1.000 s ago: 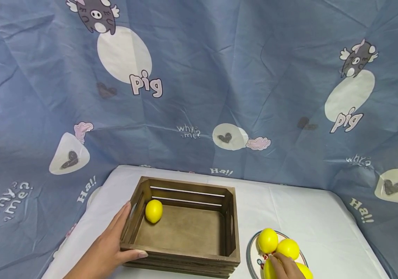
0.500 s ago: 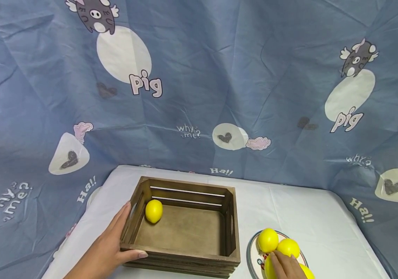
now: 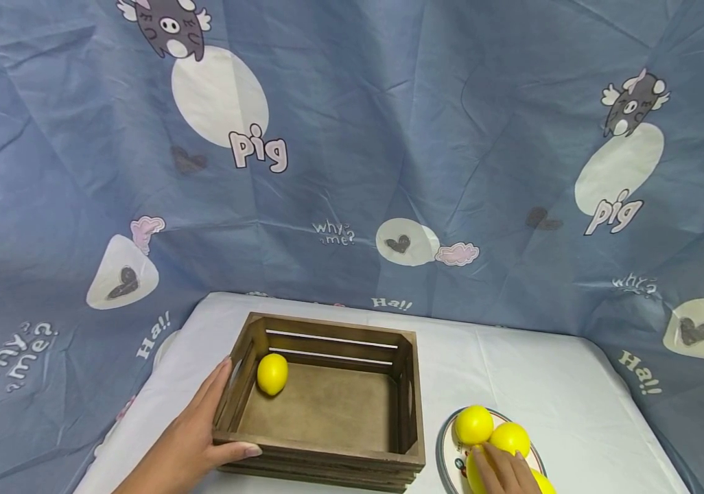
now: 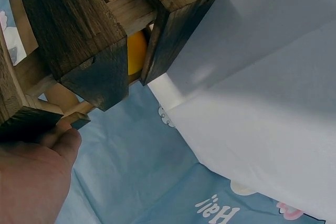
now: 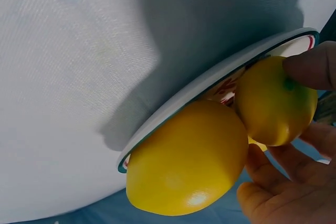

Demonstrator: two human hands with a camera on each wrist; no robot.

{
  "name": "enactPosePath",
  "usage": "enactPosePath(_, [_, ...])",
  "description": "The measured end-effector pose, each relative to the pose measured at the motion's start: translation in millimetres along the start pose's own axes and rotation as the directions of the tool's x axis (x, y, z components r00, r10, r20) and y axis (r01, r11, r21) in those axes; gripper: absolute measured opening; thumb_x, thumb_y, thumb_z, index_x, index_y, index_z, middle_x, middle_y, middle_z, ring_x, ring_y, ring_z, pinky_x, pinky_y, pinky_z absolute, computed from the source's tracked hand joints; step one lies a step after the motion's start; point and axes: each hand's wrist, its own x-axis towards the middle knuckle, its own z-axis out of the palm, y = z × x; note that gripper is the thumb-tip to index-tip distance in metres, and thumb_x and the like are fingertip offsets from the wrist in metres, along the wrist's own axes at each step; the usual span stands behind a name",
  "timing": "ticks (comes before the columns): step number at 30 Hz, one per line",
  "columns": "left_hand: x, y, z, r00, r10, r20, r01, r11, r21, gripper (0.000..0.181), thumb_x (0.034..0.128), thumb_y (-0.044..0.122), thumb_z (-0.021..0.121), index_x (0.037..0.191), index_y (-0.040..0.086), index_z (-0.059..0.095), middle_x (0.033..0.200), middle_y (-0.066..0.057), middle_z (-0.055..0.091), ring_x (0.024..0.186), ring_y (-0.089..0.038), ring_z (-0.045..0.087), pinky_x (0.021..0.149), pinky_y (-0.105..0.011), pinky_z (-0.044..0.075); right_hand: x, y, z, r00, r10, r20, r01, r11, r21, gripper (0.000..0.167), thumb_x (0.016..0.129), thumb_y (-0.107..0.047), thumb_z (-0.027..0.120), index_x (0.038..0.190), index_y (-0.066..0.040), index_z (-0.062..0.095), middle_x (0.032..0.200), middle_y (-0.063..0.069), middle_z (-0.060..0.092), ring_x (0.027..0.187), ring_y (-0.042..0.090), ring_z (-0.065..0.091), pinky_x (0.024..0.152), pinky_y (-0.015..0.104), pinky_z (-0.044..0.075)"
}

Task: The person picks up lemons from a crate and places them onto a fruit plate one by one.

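My left hand (image 3: 182,439) grips the front left corner of a brown wooden slatted crate (image 3: 318,454), thumb on the front and fingers along the left side. One yellow lemon (image 3: 272,374) lies inside at the back left; a bit of it shows through the slats in the left wrist view. At the lower right, a round plate (image 3: 442,449) with a dark rim bears several lemons. My right hand (image 3: 506,472) holds one lemon (image 5: 273,100) there between thumb and fingers. Another lemon (image 5: 186,158) lies right beside it, and two lemons sit farther back on the plate.
A white cloth (image 3: 543,377) covers the table under crate and plate. Behind and at both sides hangs a blue printed curtain (image 3: 352,171). A narrow strip of white cloth separates the crate's right wall from the plate.
My right hand has shifted slightly on the plate, its fingers settling round the lemon, and the lemons there have moved a little. The left hand and crate stay put.
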Motion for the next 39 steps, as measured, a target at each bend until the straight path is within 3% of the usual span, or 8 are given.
enactPosePath(5, [-1.3,0.0,0.1,1.0,0.013,-0.017,-0.013,1.0,0.015,0.136,0.0743,0.064,0.086,0.169,0.008,0.006,0.168,-0.028,0.021,0.147,-0.05,0.033,0.106,-0.066,0.042,4.0,-3,-4,1.0,-0.003,-0.001,0.003,1.0,0.006,0.071,0.1,-0.069,0.051,0.12,-0.004,0.075,0.122,0.013,0.067,0.108,0.032,0.066,0.12,0.017,-0.004])
enactPosePath(7, [-1.8,0.0,-0.1,1.0,0.014,-0.019,-0.014,1.0,0.015,0.136,0.0744,0.063,0.086,0.169,0.008,0.006,0.168,-0.028,0.021,0.147,-0.05,0.033,0.105,-0.066,0.042,7.3,-6,-7,1.0,-0.003,0.003,0.003,1.0,0.013,0.071,0.099,-0.069,0.051,0.121,-0.006,0.074,0.124,0.012,0.067,0.11,0.031,0.066,0.12,0.018,-0.004])
enactPosePath(13, [-2.5,0.0,-0.4,1.0,0.014,-0.02,-0.013,1.0,0.015,0.136,0.0747,0.063,0.086,0.169,0.008,0.005,0.168,-0.028,0.021,0.147,-0.05,0.034,0.105,-0.067,0.042,23.0,-14,-22,0.999,-0.042,0.0,0.042,0.998,0.049,0.067,0.085,-0.062,0.076,0.123,-0.008,0.073,0.131,0.01,0.064,0.115,0.029,0.064,0.121,0.018,-0.003])
enactPosePath(18, [-2.8,-0.4,-0.6,1.0,0.01,-0.016,-0.01,1.0,0.011,0.136,0.0749,0.064,0.086,0.169,0.007,0.006,0.168,-0.029,0.02,0.147,-0.051,0.033,0.105,-0.067,0.042,49.5,-18,-43,0.989,-0.146,-0.022,0.148,0.981,0.126,0.067,0.102,-0.059,0.049,0.13,-0.001,0.069,0.137,0.016,0.061,0.119,0.033,0.06,0.124,0.022,0.001])
enactPosePath(22, [-2.6,-0.8,-2.3,1.0,-0.009,0.007,0.009,1.0,0.003,0.136,0.0754,0.065,0.084,0.169,0.007,0.004,0.168,-0.03,0.018,0.147,-0.053,0.032,0.105,-0.068,0.042,80.8,-26,-66,0.983,-0.181,0.019,0.176,0.974,0.141,0.065,0.103,-0.052,0.045,0.139,-0.001,0.062,0.144,0.014,0.057,0.127,0.032,0.056,0.125,0.023,0.002])
enactPosePath(27, [-2.3,0.0,-3.3,1.0,-0.015,0.017,0.015,1.0,-0.011,0.136,0.0755,0.065,0.084,0.169,0.008,0.004,0.168,-0.031,0.017,0.147,-0.054,0.03,0.104,-0.069,0.042,117.9,-39,-84,0.969,-0.245,0.026,0.237,0.956,0.176,0.059,0.101,-0.043,0.057,0.144,-0.001,0.058,0.149,0.013,0.054,0.135,0.033,0.052,0.127,0.028,0.01])
enactPosePath(32, [-2.2,1.7,-0.9,1.0,-0.004,0.01,0.004,1.0,-0.013,0.135,0.0753,0.064,0.085,0.169,0.006,0.006,0.168,-0.03,0.018,0.148,-0.052,0.031,0.106,-0.067,0.042,147.1,-56,-95,0.94,-0.337,0.048,0.321,0.925,0.204,0.084,0.076,-0.02,0.088,0.15,-0.002,0.053,0.152,0.012,0.052,0.14,0.033,0.051,0.127,0.035,0.018])
enactPosePath(39, [-1.3,0.8,-1.0,1.0,-0.02,0.015,0.02,1.0,-0.016,0.135,0.0756,0.067,0.083,0.17,0.011,0.004,0.17,-0.027,0.016,0.148,-0.052,0.03,0.104,-0.069,0.043,186.7,-85,-101,0.886,-0.462,0.04,0.444,0.87,0.214,0.088,0.078,-0.021,0.089,0.153,0.001,0.048,0.152,0.013,0.052,0.142,0.031,0.049,0.118,0.051,0.037])
